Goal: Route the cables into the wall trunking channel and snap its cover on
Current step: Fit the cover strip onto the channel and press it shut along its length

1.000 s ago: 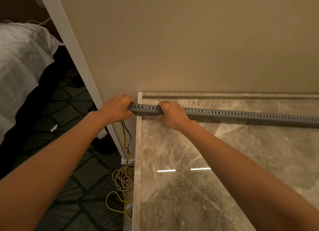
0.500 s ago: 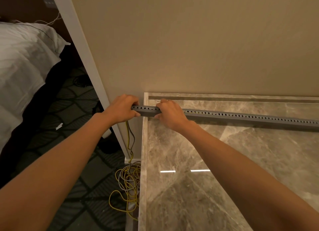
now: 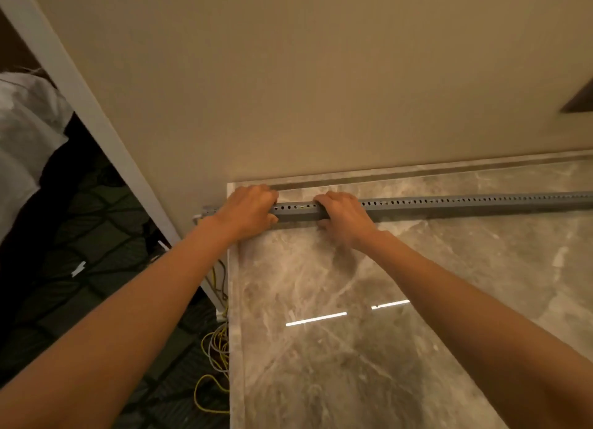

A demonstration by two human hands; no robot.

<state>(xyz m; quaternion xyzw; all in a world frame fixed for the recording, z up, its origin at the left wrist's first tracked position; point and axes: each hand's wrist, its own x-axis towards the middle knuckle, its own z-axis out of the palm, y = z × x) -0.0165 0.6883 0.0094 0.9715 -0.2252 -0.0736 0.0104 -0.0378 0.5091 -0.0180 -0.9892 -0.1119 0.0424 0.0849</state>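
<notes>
— Where does the long grey perforated trunking channel (image 3: 465, 205) end?
— Cut off at the right; the left hand (image 3: 248, 210) hides a stretch.
— The yellow and grey cables (image 3: 218, 351)?
— Partly behind the marble top's (image 3: 305, 364) left edge.

Quick count: two hands, the left hand (image 3: 248, 210) and the right hand (image 3: 341, 216), one grey perforated trunking channel (image 3: 465, 204), one marble worktop (image 3: 417, 348), one bed (image 3: 25, 133), and one tangle of cables (image 3: 215, 351), yellow and grey, too knotted to count strands.
</notes>
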